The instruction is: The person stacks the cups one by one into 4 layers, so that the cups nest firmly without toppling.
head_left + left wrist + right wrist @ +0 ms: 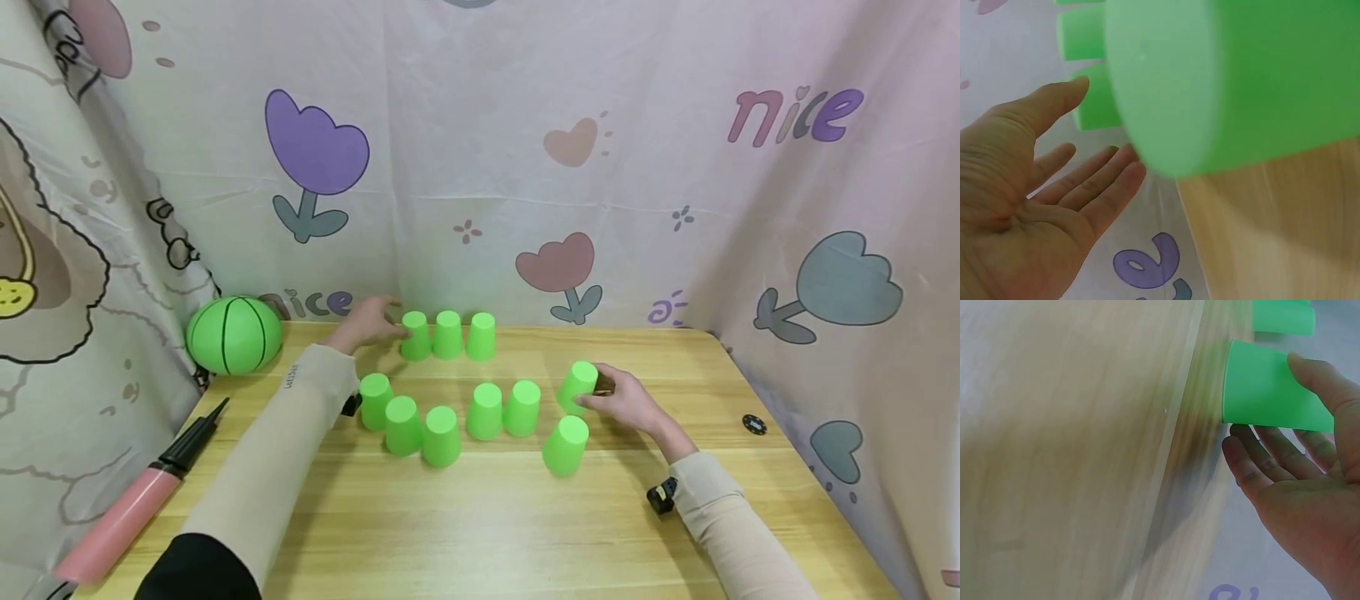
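Note:
Several green plastic cups stand upside down on the wooden table in the head view. My left hand [369, 323] reaches to the leftmost back-row cup [416, 337], its thumb at the cup's near side and its fingers extended. In the left wrist view the fingers of this hand [1054, 181] are spread apart, and a nearer cup [1272, 81] fills much of the picture. At the right, my right hand [626, 402] holds a green cup [577, 387] between thumb and fingers. The right wrist view has the thumb across this cup [1266, 387] and the fingers along its other side.
Another cup [566, 447] stands just in front of the right-hand one, with more cups [442, 437] in the middle. A green ball [235, 335] and a pink-and-black hand pump [142, 500] lie left. A black round chip [754, 424] lies right. Printed curtains [465, 150] hang behind.

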`<state>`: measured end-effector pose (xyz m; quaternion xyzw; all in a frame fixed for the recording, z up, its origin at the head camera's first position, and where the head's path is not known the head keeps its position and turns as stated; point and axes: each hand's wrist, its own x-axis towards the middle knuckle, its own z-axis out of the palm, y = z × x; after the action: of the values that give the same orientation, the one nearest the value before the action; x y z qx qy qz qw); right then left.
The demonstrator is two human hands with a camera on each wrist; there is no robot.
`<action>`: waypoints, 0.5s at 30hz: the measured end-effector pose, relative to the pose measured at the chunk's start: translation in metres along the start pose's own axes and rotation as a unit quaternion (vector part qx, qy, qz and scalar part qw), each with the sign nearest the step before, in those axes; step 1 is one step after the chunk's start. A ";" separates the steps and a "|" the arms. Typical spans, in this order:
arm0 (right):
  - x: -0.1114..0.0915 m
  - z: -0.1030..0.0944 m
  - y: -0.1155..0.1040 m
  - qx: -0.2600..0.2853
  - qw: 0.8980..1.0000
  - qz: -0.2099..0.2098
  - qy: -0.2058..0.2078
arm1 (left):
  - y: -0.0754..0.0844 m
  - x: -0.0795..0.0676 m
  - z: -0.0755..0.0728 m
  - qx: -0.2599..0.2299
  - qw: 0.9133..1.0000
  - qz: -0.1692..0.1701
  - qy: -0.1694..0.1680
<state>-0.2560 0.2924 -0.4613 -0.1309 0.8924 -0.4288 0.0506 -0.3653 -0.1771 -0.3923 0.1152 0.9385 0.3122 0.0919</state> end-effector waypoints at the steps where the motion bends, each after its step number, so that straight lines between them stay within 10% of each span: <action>1: 0.000 0.000 0.000 0.000 1.000 0.000 0.000 | -0.001 -0.002 -0.002 -0.003 1.000 0.007 0.005; 15: 0.000 0.000 0.000 -0.003 1.000 -0.009 0.003 | -0.029 -0.053 -0.011 -0.090 0.992 0.058 0.068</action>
<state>-0.2566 0.2926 -0.4612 -0.1379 0.8925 -0.4273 0.0436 -0.3224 -0.2204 -0.3961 0.1390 0.9025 0.4072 0.0201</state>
